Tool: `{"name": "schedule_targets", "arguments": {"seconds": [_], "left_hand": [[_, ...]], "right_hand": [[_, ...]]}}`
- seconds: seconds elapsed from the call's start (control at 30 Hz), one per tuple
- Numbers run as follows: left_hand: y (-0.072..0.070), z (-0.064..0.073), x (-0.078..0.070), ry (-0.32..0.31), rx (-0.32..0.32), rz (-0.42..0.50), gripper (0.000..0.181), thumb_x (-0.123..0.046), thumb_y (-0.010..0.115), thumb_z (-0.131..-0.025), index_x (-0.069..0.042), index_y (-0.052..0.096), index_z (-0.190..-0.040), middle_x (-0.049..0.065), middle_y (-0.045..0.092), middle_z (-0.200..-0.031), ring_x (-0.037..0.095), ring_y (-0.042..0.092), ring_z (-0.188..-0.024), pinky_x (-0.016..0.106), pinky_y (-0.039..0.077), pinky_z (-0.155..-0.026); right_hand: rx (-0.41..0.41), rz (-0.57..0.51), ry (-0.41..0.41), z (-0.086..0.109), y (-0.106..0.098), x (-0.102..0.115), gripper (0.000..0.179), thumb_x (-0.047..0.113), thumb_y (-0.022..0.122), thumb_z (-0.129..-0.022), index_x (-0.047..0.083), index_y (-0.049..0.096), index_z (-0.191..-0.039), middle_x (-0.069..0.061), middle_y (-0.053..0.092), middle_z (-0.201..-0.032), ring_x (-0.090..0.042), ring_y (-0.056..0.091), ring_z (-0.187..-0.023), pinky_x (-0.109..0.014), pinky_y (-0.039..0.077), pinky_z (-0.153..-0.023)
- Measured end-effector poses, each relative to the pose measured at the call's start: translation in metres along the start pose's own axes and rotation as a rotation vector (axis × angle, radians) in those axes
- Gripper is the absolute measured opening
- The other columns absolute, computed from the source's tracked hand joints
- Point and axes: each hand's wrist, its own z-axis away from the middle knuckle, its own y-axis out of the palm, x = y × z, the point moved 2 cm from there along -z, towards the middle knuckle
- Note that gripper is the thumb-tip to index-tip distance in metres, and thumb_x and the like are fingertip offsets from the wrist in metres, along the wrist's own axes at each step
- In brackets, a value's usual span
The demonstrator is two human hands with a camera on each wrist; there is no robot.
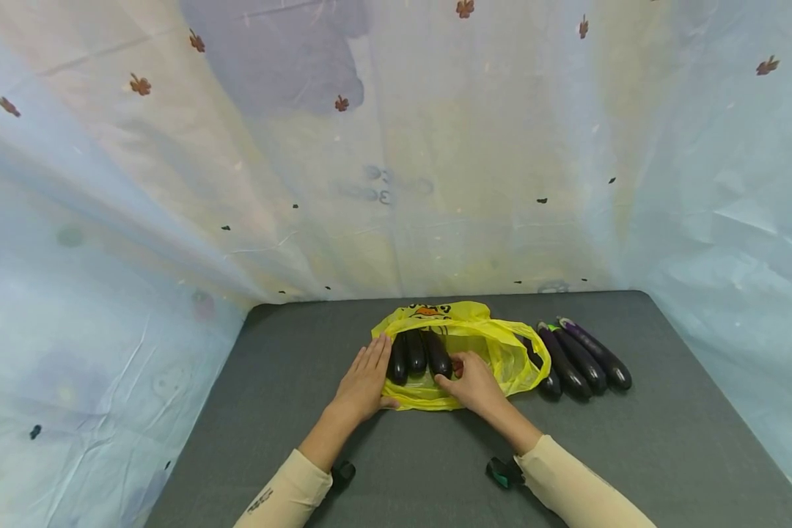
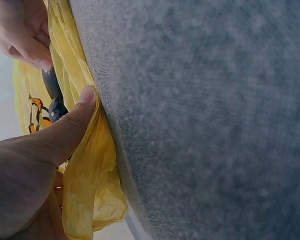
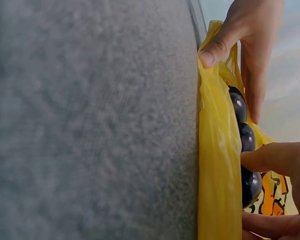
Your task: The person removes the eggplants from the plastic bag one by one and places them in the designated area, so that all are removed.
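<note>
A yellow plastic bag lies on the grey table with its mouth toward me, and three dark eggplants sit side by side inside. My right hand reaches into the mouth and holds the rightmost eggplant near its rounded end, thumb on one side and fingers on the other. Against the bag's left side rests my left hand, fingers extended beside the leftmost eggplant. Its thumb presses the bag's lower edge in the left wrist view. Between those two lies the middle eggplant.
Just right of the bag, several more eggplants lie together on the table, partly overlapped by the bag's handle. A patterned plastic sheet hangs behind the table's far edge.
</note>
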Motion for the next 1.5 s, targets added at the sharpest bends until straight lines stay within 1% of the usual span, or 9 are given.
{"name": "schedule_targets", "arguments": {"seconds": [0.2, 0.5, 0.77, 1.0, 1.2, 1.37, 1.5], "left_hand": [[-0.001, 0.000, -0.001, -0.001, 0.002, 0.018, 0.128, -0.053, 0.088, -0.085, -0.002, 0.010, -0.172, 0.016, 0.007, -0.180, 0.032, 0.014, -0.166, 0.048, 0.017, -0.134], [0.000, 0.000, 0.000, 0.004, -0.002, 0.027, 0.128, -0.053, 0.088, -0.084, -0.003, 0.010, -0.173, 0.017, 0.007, -0.180, 0.033, 0.014, -0.166, 0.049, 0.017, -0.134], [0.000, 0.000, 0.000, 0.012, -0.013, 0.022, 0.127, -0.053, 0.088, -0.085, -0.002, 0.011, -0.172, 0.017, 0.008, -0.180, 0.032, 0.015, -0.166, 0.048, 0.018, -0.134], [-0.001, 0.000, -0.001, 0.016, -0.015, 0.026, 0.126, -0.052, 0.088, -0.085, -0.001, 0.012, -0.172, 0.017, 0.008, -0.180, 0.032, 0.015, -0.166, 0.048, 0.018, -0.134], [0.000, 0.000, -0.001, 0.014, -0.010, 0.027, 0.127, -0.052, 0.088, -0.085, -0.002, 0.011, -0.172, 0.017, 0.007, -0.180, 0.032, 0.014, -0.166, 0.048, 0.018, -0.134], [0.001, -0.001, 0.000, 0.014, -0.008, 0.023, 0.127, -0.053, 0.087, -0.085, -0.002, 0.011, -0.172, 0.017, 0.006, -0.180, 0.032, 0.014, -0.166, 0.049, 0.018, -0.134], [0.001, -0.001, 0.000, 0.018, -0.011, 0.016, 0.128, -0.054, 0.087, -0.085, -0.002, 0.010, -0.172, 0.017, 0.005, -0.180, 0.033, 0.014, -0.166, 0.048, 0.018, -0.134]], "right_hand": [[0.030, -0.051, 0.005, 0.008, -0.009, -0.001, 0.057, 0.025, 0.083, -0.095, -0.006, 0.065, -0.140, -0.015, 0.070, -0.118, -0.028, 0.069, -0.101, -0.051, 0.061, -0.086], [0.007, -0.090, -0.013, 0.020, -0.026, 0.000, 0.052, 0.022, 0.081, -0.096, -0.004, 0.067, -0.139, -0.012, 0.071, -0.114, -0.025, 0.069, -0.099, -0.048, 0.061, -0.088], [0.025, -0.131, 0.003, 0.035, -0.043, -0.003, 0.053, 0.021, 0.080, -0.097, -0.003, 0.065, -0.142, -0.012, 0.071, -0.115, -0.023, 0.069, -0.099, -0.047, 0.061, -0.090], [0.035, -0.158, -0.027, 0.048, -0.059, -0.006, 0.052, 0.021, 0.079, -0.098, 0.000, 0.066, -0.144, -0.014, 0.071, -0.124, -0.025, 0.070, -0.105, -0.048, 0.060, -0.093], [0.027, -0.160, -0.074, 0.057, -0.071, -0.016, 0.051, 0.021, 0.080, -0.099, 0.001, 0.066, -0.143, -0.016, 0.069, -0.132, -0.025, 0.071, -0.107, -0.049, 0.061, -0.094], [0.015, -0.163, -0.116, 0.063, -0.084, -0.020, 0.051, 0.022, 0.081, -0.099, 0.001, 0.066, -0.143, -0.016, 0.069, -0.133, -0.025, 0.072, -0.106, -0.050, 0.062, -0.092], [0.000, -0.170, -0.141, 0.068, -0.093, -0.023, 0.051, 0.020, 0.082, -0.098, 0.002, 0.066, -0.143, -0.016, 0.069, -0.133, -0.027, 0.073, -0.109, -0.051, 0.061, -0.095]]}}
